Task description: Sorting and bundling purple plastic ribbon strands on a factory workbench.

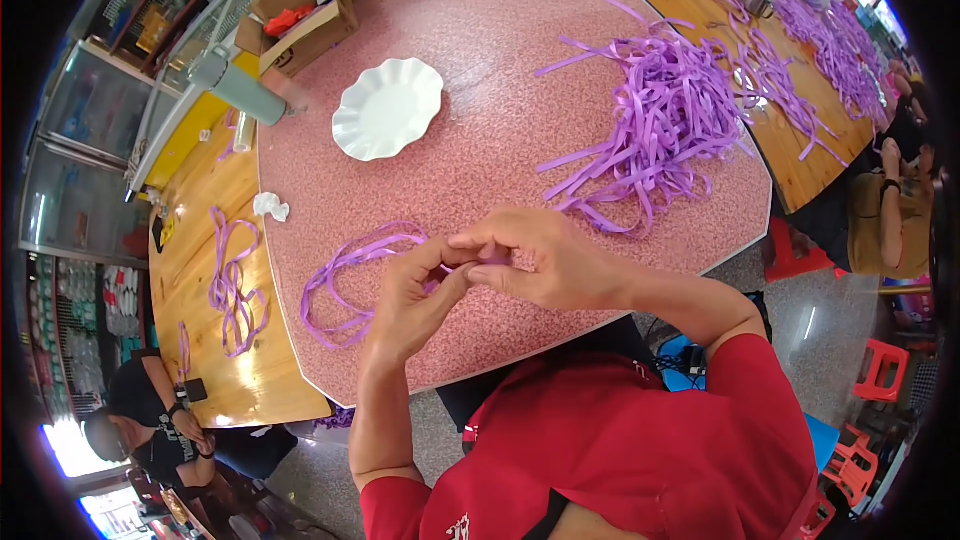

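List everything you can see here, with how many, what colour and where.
ribbon loop: one, purple, on the pink table under both hands
ribbon pile: one heap, purple, right of centre
plate: one, white, fluted, far left of the pink table
cardboard box: one, brown, open, far left corner
tissue: one, white, crumpled, left edge
wooden table: one, tan, left, with more purple ribbon
stools: several, red, right floor
left hand: pinching the ribbon
right hand: pinching the ribbon

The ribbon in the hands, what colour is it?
Purple, a light lilac shade. The ribbon shows best in the head view, looping left of the hands.
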Demonstrator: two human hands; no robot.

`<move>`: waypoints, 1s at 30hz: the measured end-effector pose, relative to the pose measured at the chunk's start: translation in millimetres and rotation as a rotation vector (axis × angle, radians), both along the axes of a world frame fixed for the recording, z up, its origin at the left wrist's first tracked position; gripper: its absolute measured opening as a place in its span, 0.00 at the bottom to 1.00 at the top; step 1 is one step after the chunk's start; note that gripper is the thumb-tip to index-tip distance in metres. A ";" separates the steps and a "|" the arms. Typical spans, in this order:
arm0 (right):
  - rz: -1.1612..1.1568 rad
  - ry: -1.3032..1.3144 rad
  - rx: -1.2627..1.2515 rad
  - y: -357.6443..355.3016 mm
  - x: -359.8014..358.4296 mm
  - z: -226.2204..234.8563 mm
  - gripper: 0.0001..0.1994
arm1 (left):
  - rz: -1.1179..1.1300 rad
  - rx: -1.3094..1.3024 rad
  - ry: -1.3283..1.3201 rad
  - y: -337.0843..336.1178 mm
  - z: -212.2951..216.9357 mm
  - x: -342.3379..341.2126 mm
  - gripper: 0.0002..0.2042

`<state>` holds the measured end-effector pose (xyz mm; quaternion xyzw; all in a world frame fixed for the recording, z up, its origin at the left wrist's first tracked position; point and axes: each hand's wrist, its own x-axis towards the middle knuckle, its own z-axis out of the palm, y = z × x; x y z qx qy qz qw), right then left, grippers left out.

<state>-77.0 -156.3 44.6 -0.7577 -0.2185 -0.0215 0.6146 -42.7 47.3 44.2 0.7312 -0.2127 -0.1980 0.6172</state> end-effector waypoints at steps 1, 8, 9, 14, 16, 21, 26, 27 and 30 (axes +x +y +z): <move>0.007 -0.001 -0.001 1.6 -0.2 0.1 0.14 | 0.007 -0.001 -0.001 3.3 -1.0 -0.2 0.03; -0.020 0.053 -0.010 2.4 0.0 -6.3 0.09 | 0.055 -0.079 0.128 18.0 -6.1 -3.5 0.04; -0.039 0.073 -0.010 2.5 -0.2 -5.1 0.08 | 0.044 -0.103 0.153 19.7 -6.4 -4.0 0.04; -0.032 0.217 0.093 3.2 -1.3 -6.9 0.11 | 0.098 -0.181 0.182 13.9 -14.1 -5.4 0.07; -0.012 0.312 0.152 2.5 -0.8 -6.0 0.11 | 0.136 -0.211 0.194 8.9 -15.4 -6.6 0.09; 0.006 0.368 0.281 1.6 2.0 -12.5 0.14 | 0.048 -0.247 0.250 1.1 -26.3 -12.3 0.07; 0.002 0.398 0.247 -0.8 2.7 -8.3 0.13 | 0.028 -0.278 0.214 3.0 -29.5 -10.6 0.08; 0.009 0.435 0.237 -2.6 2.1 -6.0 0.12 | 0.041 -0.276 0.193 2.3 -27.5 -11.1 0.07; 0.013 0.377 0.097 -8.4 3.6 -9.9 0.12 | 0.032 -0.215 0.138 5.0 -25.0 -10.0 0.06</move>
